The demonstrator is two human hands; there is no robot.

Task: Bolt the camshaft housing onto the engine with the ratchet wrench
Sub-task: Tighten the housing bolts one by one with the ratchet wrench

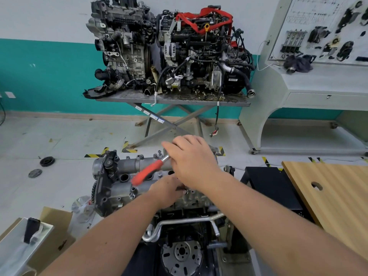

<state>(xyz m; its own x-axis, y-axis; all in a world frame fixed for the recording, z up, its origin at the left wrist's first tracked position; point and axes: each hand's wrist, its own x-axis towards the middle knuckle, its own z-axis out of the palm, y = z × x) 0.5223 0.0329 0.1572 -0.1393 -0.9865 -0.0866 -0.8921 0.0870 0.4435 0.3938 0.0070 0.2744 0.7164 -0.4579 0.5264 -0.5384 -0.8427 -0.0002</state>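
Head view: right hand (pixel 194 162) covered ratchet wrench (pixel 148 172) head, grip unclear; handle ran down-left; left hand (pixel 169 191) pinched something small, probably a bolt.

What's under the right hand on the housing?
The right hand covers the head end of the ratchet wrench; only its red handle and a bit of metal shank show. The socket and bolt beneath are hidden. The camshaft housing lies below.

A single head-worn camera looks forward and down from above, close over the engine (pixel 151 188) at near centre. Its wide angle bends the edges, so the far wall (pixel 39 62) and right workbench (pixel 328 192) are probably less tilted than they appear.
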